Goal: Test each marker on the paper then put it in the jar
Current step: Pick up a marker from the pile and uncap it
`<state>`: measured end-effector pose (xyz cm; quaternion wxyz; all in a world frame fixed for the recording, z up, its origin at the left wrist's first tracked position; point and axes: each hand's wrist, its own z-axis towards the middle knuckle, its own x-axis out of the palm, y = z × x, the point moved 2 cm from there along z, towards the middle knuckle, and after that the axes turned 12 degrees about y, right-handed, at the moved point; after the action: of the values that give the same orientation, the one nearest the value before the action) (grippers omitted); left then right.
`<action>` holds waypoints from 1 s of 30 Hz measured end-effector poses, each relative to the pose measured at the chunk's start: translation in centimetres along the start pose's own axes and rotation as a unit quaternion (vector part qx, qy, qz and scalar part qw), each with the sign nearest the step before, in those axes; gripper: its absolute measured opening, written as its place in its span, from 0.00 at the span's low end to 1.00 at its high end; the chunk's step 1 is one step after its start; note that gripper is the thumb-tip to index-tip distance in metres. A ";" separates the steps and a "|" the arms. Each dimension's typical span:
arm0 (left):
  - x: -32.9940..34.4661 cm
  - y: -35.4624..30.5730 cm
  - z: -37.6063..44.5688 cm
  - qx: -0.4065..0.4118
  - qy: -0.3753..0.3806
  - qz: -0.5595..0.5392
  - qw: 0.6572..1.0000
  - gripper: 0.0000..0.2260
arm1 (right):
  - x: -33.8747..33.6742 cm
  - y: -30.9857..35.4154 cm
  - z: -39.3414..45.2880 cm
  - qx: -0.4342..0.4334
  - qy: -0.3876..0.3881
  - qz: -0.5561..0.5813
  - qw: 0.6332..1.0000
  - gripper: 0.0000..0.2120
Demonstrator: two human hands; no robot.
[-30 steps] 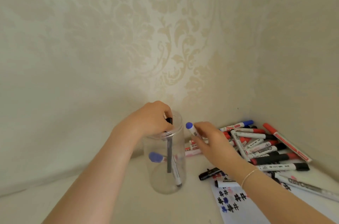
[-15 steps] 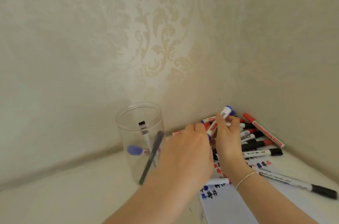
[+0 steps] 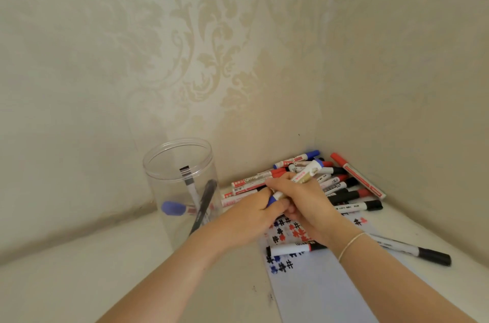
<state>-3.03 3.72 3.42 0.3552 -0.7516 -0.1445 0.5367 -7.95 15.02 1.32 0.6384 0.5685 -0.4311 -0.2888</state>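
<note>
Beside the jar (image 3: pixel 177 177), both hands grip a marker (image 3: pixel 296 183).

Person, two bare forearms, no sleeves visible. Left hand (image 3: pixel 248 219): unadorned. Right hand (image 3: pixel 307 203): thin pale cord bracelet (image 3: pixel 350 243) around the wrist.

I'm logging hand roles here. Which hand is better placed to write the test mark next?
Probably right: the right hand grips the blue marker barrel just above the paper; the left hand pinches its cap end.
</note>
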 end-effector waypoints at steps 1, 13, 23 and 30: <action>0.0 0.0 -0.1 0.013 -0.006 -0.014 1.000 0.08 | 0.0 0.3 0.0 0.002 0.010 0.001 1.000 0.10; 0.2 -1.4 0.3 0.065 -0.012 -0.139 0.988 0.13 | -0.2 0.9 -0.8 -0.024 0.034 0.043 0.998 0.14; 1.6 1.5 0.9 0.000 -0.036 -0.008 0.999 0.19 | -5.6 0.4 -0.4 -0.075 -0.136 0.030 0.987 0.08; 4.8 1.5 0.2 0.073 -0.012 0.201 0.977 0.09 | -4.3 0.3 -1.6 -0.056 -0.019 0.055 0.997 0.14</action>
<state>-1.65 5.57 -1.01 0.2923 -0.7307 0.0450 0.6154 -8.54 19.54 0.68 0.6759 0.5016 -0.4566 -0.2882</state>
